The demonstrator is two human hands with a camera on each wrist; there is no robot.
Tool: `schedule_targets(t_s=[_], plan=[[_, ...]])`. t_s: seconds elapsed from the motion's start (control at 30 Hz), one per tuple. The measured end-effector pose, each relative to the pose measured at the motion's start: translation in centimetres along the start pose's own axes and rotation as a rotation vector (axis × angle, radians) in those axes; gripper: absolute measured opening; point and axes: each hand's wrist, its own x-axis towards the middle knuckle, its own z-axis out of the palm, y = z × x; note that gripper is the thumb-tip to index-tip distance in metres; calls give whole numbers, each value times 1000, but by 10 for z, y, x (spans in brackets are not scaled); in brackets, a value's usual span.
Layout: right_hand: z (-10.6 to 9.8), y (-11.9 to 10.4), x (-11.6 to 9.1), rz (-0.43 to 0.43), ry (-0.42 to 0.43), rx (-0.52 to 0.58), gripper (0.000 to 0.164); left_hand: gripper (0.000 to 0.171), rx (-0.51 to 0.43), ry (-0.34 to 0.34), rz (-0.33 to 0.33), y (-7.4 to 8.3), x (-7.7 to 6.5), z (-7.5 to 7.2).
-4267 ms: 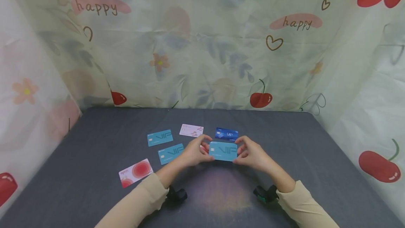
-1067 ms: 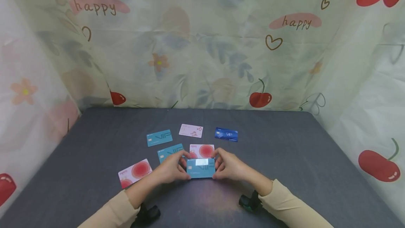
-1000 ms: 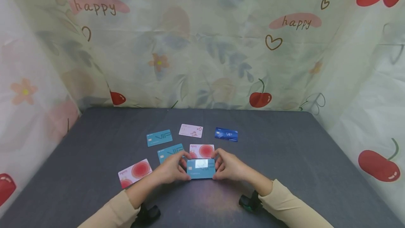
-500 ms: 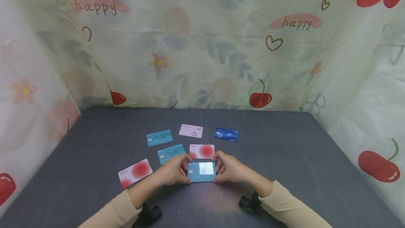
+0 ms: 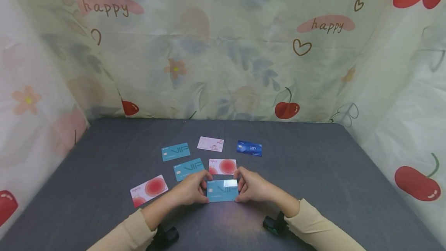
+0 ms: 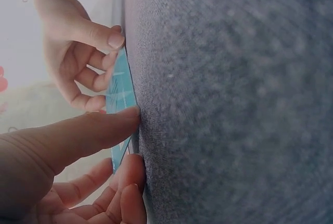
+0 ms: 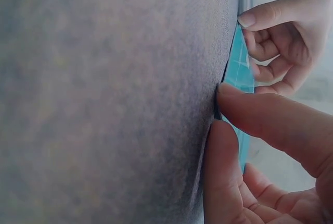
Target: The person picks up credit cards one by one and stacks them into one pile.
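A teal VIP card point(image 5: 222, 191) lies low and nearly flat over the table, held at both short ends. My left hand point(image 5: 192, 187) pinches its left end between thumb and fingers, and my right hand point(image 5: 254, 185) does the same on the right. Seen edge-on in the left wrist view, the card point(image 6: 122, 86) is tilted slightly, its near edge right at the cloth. The right wrist view has the card point(image 7: 240, 65) between both thumbs. Just behind it is a white card with red circles point(image 5: 223, 166). The left fingers overlap a second teal VIP card point(image 5: 188, 169).
Farther back on the dark cloth-covered table point(image 5: 313, 165) lie another teal card point(image 5: 175, 152), a pale pink card point(image 5: 210, 144) and a dark blue VIP card point(image 5: 249, 148). A tilted red-circle card point(image 5: 149, 190) is beside the left forearm. Patterned curtains point(image 5: 223, 57) enclose the table.
Both hands have brought the teal card left and toward the body, then lowered it flatter to the table. The red-circle card behind it has come into view. Over the last half second it barely moves.
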Motion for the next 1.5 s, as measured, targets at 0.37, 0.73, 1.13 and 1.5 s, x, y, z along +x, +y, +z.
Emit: schedule_targets(t_s=[0.37, 0.73, 1.13, 1.5], plan=[[-1, -1, 1, 40, -15, -20, 51, 46, 17, 3, -18, 1, 1, 1], [-1, -3, 2, 86, -20, -33, 48, 47, 22, -9, -41, 1, 1, 1], [-1, -4, 2, 65, -9, -65, 46, 47, 55, -6, -26, 3, -1, 1], [-1, -2, 3, 93, -24, -46, 46, 49, 55, -11, -18, 2, -1, 0]])
